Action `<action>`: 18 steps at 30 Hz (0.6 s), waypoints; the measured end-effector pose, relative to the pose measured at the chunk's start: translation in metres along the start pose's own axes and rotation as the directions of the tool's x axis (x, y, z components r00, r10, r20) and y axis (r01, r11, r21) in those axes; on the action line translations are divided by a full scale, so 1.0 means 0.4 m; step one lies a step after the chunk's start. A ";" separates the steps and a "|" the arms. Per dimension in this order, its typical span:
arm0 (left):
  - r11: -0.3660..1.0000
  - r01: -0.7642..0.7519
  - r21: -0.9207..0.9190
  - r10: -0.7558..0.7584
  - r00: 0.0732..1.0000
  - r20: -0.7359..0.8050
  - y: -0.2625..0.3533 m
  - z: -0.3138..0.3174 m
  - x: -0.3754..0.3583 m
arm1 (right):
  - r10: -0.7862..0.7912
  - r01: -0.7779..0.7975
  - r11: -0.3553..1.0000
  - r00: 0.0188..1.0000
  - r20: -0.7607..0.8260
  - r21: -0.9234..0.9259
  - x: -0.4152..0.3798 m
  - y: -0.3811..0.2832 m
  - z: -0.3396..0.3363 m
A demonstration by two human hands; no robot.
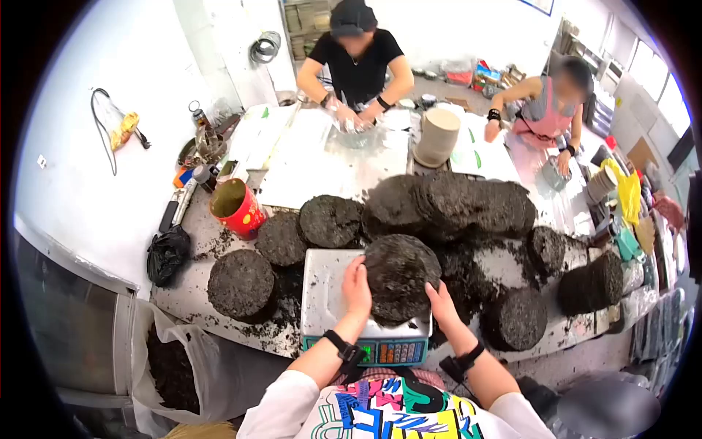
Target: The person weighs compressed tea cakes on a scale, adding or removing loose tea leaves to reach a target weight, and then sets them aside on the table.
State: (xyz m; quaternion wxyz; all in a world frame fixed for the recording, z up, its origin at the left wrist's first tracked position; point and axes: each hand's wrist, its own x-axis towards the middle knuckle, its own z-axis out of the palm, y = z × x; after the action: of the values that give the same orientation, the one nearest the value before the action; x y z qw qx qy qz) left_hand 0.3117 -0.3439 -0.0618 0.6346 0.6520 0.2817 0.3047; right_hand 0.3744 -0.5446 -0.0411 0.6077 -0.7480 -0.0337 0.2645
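A round dark cake of pressed leaves (401, 279) is held between my two hands over the weighing scale (323, 293). My left hand (357, 290) grips its left edge and my right hand (443, 301) its right edge. The scale's keypad shows below the cake; whether the cake touches the plate I cannot tell. Behind it lie thick dark stacked cakes (468, 205). Single cakes stand to the left (241, 284) and to the right (516, 317), with loose dark crumbs around them.
A red cup (238, 208) and black plastic bag (168, 254) stand at the left. Below is an open sack (174, 366) of dark material. Two co-workers (360, 66) (548, 110) work across the table. A pale cylinder (437, 137) stands between them.
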 end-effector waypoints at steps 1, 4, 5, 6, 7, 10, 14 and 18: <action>1.000 -0.013 -0.006 0.013 1.000 0.008 0.012 0.017 0.020 | -0.001 -0.005 0.999 0.992 -0.128 -0.047 -0.013 -0.028 0.020; 0.996 0.052 -0.076 -0.050 0.998 0.024 0.054 0.029 0.101 | -0.053 0.056 0.935 0.998 -0.020 0.350 0.052 -0.043 0.033; 0.993 0.038 -0.110 -0.038 0.999 0.004 0.065 0.019 0.132 | 0.009 -0.024 0.912 0.999 0.038 0.410 0.075 -0.074 0.039; 0.989 0.026 -0.143 -0.028 0.999 -0.018 0.077 0.004 0.169 | 0.036 -0.074 0.861 0.996 0.085 0.504 0.103 -0.103 0.058; 0.984 0.010 -0.178 -0.018 0.999 -0.043 0.104 -0.018 0.210 | 0.057 -0.127 0.800 0.989 0.137 0.587 0.131 -0.130 0.081; 0.977 -0.076 -0.197 0.057 0.993 -0.101 0.141 -0.141 0.311 | 0.152 -0.359 0.672 0.923 0.353 0.648 0.264 -0.143 0.163; 0.795 -0.092 0.600 0.279 0.933 -0.227 0.025 -0.520 0.370 | 0.360 -0.503 0.646 0.864 0.352 0.574 0.463 -0.130 0.280; 0.483 0.403 0.778 0.126 0.846 -0.517 -0.047 -0.841 0.279 | 0.504 -0.541 0.613 0.829 0.242 0.576 0.598 -0.063 0.347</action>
State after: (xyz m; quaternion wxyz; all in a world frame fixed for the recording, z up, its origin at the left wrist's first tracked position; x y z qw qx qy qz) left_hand 0.1313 -0.0383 -0.0729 0.1444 0.7484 0.6062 0.2269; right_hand 0.5257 -0.3253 -0.1196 0.7145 -0.4732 0.2578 0.4461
